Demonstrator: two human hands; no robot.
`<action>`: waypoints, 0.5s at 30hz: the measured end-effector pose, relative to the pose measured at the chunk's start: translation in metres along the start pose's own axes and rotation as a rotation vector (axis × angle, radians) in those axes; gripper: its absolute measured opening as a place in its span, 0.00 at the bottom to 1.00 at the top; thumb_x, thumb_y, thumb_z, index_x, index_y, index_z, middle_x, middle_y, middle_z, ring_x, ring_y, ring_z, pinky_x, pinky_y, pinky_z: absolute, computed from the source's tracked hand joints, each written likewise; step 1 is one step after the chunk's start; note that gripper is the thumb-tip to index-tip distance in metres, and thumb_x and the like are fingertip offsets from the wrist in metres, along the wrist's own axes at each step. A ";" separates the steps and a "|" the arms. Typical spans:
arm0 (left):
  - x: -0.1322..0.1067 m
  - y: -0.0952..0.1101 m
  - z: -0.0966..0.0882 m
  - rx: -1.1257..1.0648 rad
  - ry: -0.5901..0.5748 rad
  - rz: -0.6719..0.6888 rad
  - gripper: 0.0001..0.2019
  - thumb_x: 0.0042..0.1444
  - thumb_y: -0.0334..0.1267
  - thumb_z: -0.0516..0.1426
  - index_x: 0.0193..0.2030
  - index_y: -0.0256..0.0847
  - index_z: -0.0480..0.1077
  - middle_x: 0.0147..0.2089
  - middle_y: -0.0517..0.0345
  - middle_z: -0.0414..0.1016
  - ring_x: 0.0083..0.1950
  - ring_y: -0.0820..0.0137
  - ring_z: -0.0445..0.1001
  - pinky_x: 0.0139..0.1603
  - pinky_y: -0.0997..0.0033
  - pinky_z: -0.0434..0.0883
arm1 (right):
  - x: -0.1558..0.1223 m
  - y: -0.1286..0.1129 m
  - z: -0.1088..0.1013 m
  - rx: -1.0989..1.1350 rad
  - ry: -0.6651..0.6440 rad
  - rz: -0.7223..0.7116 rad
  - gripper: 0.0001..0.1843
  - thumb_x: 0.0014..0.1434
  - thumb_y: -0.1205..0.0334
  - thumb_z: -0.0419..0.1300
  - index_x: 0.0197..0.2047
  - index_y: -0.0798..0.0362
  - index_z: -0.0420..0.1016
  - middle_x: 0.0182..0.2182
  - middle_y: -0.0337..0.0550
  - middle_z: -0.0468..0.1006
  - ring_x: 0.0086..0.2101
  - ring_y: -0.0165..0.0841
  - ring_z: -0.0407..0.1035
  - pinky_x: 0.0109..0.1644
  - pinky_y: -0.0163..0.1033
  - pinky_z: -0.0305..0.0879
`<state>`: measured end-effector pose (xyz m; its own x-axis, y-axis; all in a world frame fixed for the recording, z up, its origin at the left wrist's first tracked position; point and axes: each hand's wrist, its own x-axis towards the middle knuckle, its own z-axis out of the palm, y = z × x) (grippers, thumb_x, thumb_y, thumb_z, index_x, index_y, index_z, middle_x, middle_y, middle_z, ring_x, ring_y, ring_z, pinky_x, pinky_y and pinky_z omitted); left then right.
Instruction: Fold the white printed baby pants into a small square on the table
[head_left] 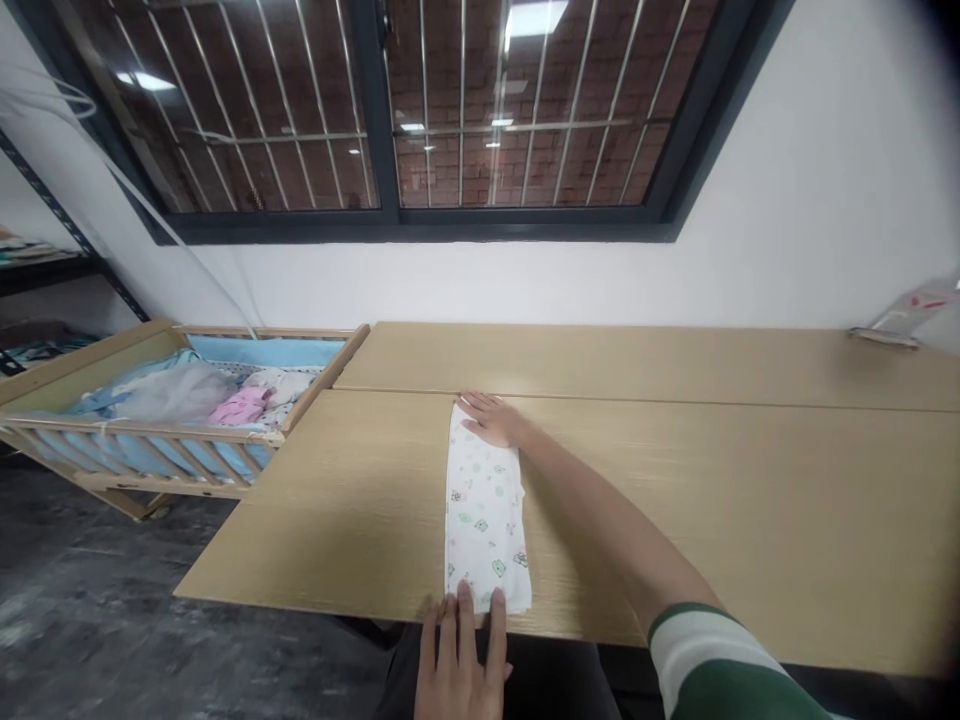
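A narrow folded white cloth (484, 505) with small green prints lies lengthwise on the light wooden table (712, 500). My right hand (491, 417) is stretched out flat on the cloth's far end, fingers spread. My left hand (459, 660) rests at the table's near edge with its fingertips flat on the cloth's near end, fingers extended. Neither hand grips anything. My right forearm crosses the table and ends in a green and white sleeve (720, 665).
A wooden baby crib (150, 430) with blue lining and a pile of clothes stands to the left of the table. A second table section (637, 355) runs along the white wall under a barred window. A small object (900, 320) sits far right. Dark floor lies left.
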<state>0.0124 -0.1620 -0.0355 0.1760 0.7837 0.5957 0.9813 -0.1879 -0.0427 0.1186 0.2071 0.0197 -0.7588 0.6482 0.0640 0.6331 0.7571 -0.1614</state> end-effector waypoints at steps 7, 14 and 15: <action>0.002 -0.032 0.009 -0.065 0.028 0.122 0.19 0.60 0.27 0.55 0.57 0.39 0.74 0.53 0.48 0.79 0.46 0.61 0.75 0.48 0.60 0.74 | -0.023 -0.020 0.000 -0.165 0.281 -0.126 0.28 0.69 0.64 0.46 0.70 0.61 0.61 0.69 0.61 0.61 0.69 0.47 0.52 0.71 0.55 0.47; 0.006 -0.046 -0.003 -0.186 0.028 0.162 0.22 0.57 0.23 0.52 0.56 0.43 0.73 0.53 0.56 0.80 0.45 0.63 0.74 0.48 0.63 0.71 | -0.105 -0.091 -0.019 0.146 0.319 -0.104 0.13 0.68 0.68 0.50 0.48 0.56 0.75 0.40 0.52 0.79 0.43 0.41 0.71 0.51 0.49 0.67; 0.008 -0.046 -0.006 -0.183 0.031 0.175 0.22 0.57 0.24 0.52 0.56 0.43 0.73 0.52 0.56 0.80 0.45 0.63 0.74 0.48 0.62 0.70 | -0.120 -0.105 -0.022 0.239 0.283 -0.118 0.11 0.68 0.68 0.51 0.46 0.55 0.75 0.39 0.49 0.79 0.41 0.38 0.72 0.49 0.46 0.68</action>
<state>-0.0318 -0.1506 -0.0245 0.3366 0.7114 0.6169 0.9050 -0.4255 -0.0031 0.1465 0.0512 0.0507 -0.7309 0.5802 0.3593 0.4652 0.8088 -0.3597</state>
